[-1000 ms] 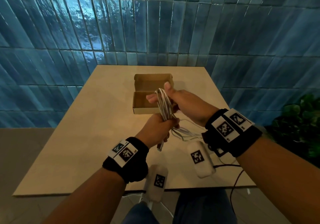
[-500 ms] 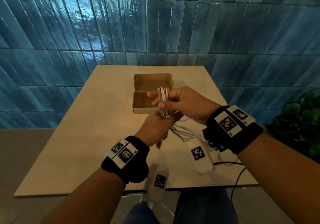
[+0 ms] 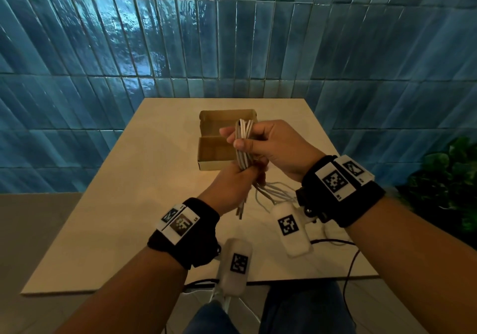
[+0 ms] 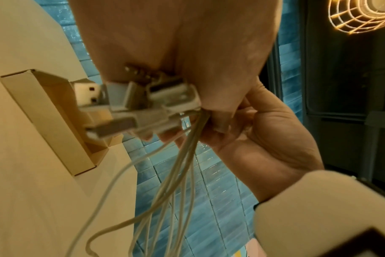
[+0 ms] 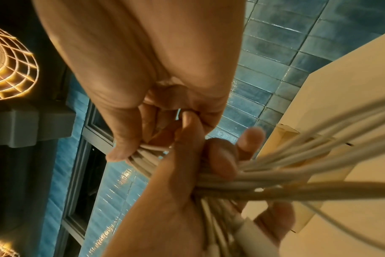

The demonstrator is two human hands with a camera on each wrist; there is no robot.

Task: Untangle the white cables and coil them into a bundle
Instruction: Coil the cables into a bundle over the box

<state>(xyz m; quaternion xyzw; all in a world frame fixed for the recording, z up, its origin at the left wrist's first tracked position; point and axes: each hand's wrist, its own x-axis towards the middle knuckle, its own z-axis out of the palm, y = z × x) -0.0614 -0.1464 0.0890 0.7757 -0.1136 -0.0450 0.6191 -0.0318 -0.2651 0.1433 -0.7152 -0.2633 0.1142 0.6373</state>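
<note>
A wall of blue tiles (image 3: pixel 232 49) fills the far side of the scene, and a pale table (image 3: pixel 103 204) runs from it toward the person. On the table's far middle sits a small cardboard box (image 3: pixel 214 153), lid flap standing open. What shows of its inside looks empty, though the hands hide its right part. A leafy plant (image 3: pixel 444 179) stands off the table at the right.

Above the table, just nearer than the box, both hands hold the white cables (image 3: pixel 244 142), gathered into a tight upright hank of folded loops. The left hand (image 3: pixel 232 186) is closed in a fist round the lower part, and from the left wrist view a cluster of USB plugs (image 4: pixel 130 104) sticks out under that fist. The right hand (image 3: pixel 268 145) curls its fingers round the upper loops, thumb pressed across the strands. Below the fists, several loose tails (image 3: pixel 273 194) fan out toward the right and trail down to the table.

The untangling looks largely done — the step in hand is coiling, with the hank formed but the tails not yet taken in. The next move probably calls for the left hand to keep its grip firm while the right lets go of the top and draws the free tails round the hank's waist — snug enough to bind, without letting the loops slip apart.
</note>
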